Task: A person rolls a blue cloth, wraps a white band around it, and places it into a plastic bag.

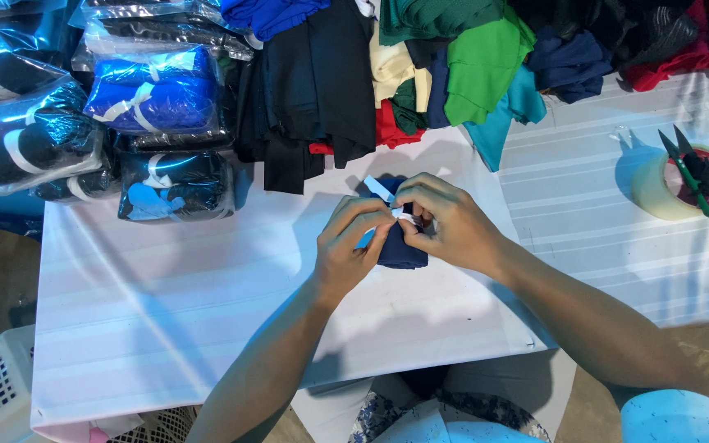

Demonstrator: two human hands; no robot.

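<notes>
Pinching a white strip [381, 189] around a small navy cloth bundle [401, 250], the left hand [346, 246] and right hand [445, 223] both grip it — dark, rolled tight, lying mid-table [166, 312], its long axis running roughly away from the person.

bundle [400, 246] mid-table [166, 312] | bagged stacks [125, 123] left-rear | tape roll [666, 189] right, scissors [691, 168] on it

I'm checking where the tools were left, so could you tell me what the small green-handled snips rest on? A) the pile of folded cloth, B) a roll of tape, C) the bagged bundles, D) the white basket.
B: the green-handled snips lie across the top of the roll of tape on the white table, off past the person's right hand.
</notes>
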